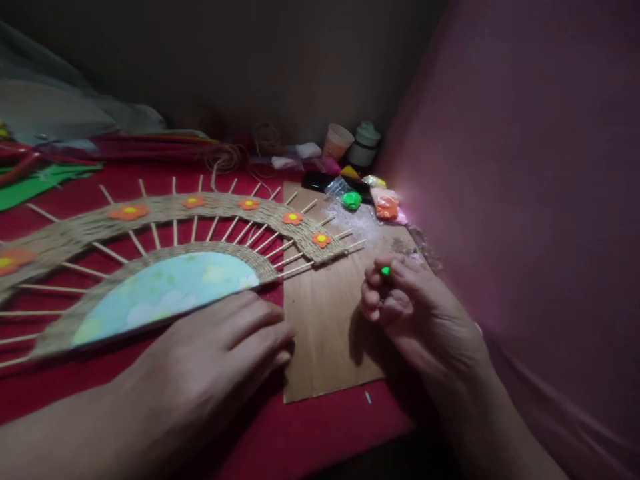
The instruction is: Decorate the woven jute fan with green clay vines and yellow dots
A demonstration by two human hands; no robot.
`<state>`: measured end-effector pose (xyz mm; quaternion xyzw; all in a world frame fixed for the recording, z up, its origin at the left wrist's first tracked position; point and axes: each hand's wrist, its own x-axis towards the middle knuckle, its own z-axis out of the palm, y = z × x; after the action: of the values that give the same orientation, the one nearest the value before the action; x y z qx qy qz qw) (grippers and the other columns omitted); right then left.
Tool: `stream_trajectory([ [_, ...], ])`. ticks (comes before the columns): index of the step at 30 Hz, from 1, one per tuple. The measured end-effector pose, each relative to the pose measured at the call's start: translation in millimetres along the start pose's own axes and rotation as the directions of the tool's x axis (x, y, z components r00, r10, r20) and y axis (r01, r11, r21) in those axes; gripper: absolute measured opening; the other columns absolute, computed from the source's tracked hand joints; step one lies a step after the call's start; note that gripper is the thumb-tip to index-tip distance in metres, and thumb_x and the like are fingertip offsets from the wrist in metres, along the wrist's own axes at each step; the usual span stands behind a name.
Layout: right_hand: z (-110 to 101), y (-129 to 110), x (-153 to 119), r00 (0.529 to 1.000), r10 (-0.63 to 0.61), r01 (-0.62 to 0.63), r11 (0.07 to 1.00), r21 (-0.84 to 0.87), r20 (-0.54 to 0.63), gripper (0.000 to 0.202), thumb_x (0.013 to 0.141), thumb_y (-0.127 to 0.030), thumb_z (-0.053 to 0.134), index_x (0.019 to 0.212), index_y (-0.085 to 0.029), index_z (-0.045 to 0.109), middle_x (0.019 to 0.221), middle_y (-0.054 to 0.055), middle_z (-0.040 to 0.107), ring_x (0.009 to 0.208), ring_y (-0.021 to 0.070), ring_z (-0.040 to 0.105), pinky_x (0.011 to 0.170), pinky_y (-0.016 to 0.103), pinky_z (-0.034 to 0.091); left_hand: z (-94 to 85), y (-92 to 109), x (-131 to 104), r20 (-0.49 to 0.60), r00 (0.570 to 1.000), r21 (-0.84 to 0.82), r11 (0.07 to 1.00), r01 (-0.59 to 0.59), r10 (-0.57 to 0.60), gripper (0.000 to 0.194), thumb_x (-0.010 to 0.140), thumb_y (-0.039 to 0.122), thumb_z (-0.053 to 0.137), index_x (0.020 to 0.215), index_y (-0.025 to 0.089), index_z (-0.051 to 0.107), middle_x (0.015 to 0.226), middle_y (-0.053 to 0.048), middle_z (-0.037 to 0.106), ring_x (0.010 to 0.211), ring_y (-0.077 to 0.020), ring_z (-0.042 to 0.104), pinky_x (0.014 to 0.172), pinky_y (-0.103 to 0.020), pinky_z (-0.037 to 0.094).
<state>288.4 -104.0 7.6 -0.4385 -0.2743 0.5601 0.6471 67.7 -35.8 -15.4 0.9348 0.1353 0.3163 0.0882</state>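
Observation:
My right hand [415,313] is raised over the wooden board [325,333], its fingertips pinching a small lump of bright green clay [385,271]. My left hand [215,353] rests palm down, loosely bent, beside the board's left edge and the straight lower edge of a woven fan [240,208]; nothing shows in it, though its palm is hidden. The fan has thin sticks spreading from a pale blue patterned half-circle [170,293]. Along its woven outer band sit several orange flowers with yellow centres, such as this flower [293,219] near the right end.
Behind the board lie a green clay packet [351,201], an orange packet [387,207] and a dark phone-like object [317,181]. Farther back stand a paper cup [338,141] and a lidded bottle [365,143]. Twine [225,158] and green sheets [45,183] lie behind the fan on red cloth.

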Motion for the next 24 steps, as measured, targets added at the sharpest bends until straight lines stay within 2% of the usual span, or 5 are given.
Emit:
stream_trajectory([
  [7,-2.5,-3.5,-3.9,1.0,-0.006,0.007,1.0,-0.027,0.03,0.008,0.074,-0.022,0.069,0.081,-0.024,0.068,0.074,-0.001,0.066,0.058,0.0086,0.061,0.052,0.018,0.048,10.9,16.7,-3.9,0.204,0.971,0.02,0.991,-0.131,0.124,0.058,0.089,0.052,0.047,0.126,0.009,0.055,0.127,-0.017,0.059,0.117,-0.0298,0.054,0.093,-0.041,0.049],
  [10,-2.1,0.1,-4.1,0.999,-0.047,0.047,0.994,-0.097,-0.001,0.014,0.069,-0.019,0.074,0.08,-0.023,0.068,0.072,-0.002,0.066,0.058,0.0088,0.061,0.052,0.019,0.048,5.0,30.5,-3.8,0.209,0.916,-0.263,0.922,-0.285,0.343,0.036,0.093,0.037,0.046,0.124,0.022,0.057,0.124,-0.002,0.063,0.115,-0.0168,0.056,0.097,-0.027,0.048],
  [13,0.0,7.8,-6.0,0.993,-0.119,0.113,0.927,-0.358,0.005,0.016,0.068,-0.023,0.076,0.08,-0.022,0.066,0.07,-0.002,0.064,0.056,0.0104,0.059,0.051,0.022,0.047,-0.2,36.1,-3.3,0.179,0.941,-0.32,0.922,-0.219,0.286,0.025,0.091,0.027,0.051,0.112,0.019,0.063,0.106,-0.005,0.071,0.106,-0.019,0.061,0.095,-0.03,0.05],
  [19,4.6,24.2,-5.8,0.859,-0.344,0.469,0.227,-0.854,0.38,0.007,0.082,-0.014,0.061,0.085,-0.019,0.065,0.083,0.004,0.062,0.077,0.0156,0.058,0.068,0.029,0.047,4.0,27.8,-5.4,0.148,0.95,-0.307,0.926,-0.219,0.274,0.015,0.09,0.019,0.05,0.099,0.016,0.062,0.081,-0.009,0.069,0.084,-0.0202,0.064,0.085,-0.037,0.052],
  [24,3.6,29.2,-2.8,0.853,-0.257,0.483,0.06,-0.874,0.454,0.013,0.085,-0.014,0.058,0.093,-0.018,0.067,0.084,0.005,0.058,0.078,0.0164,0.057,0.069,0.03,0.047,5.7,26.8,-7.1,0.141,0.941,-0.282,0.923,-0.261,0.309,0.012,0.09,0.016,0.05,0.091,0.016,0.062,0.077,-0.008,0.066,0.081,-0.0183,0.063,0.085,-0.036,0.051],
])
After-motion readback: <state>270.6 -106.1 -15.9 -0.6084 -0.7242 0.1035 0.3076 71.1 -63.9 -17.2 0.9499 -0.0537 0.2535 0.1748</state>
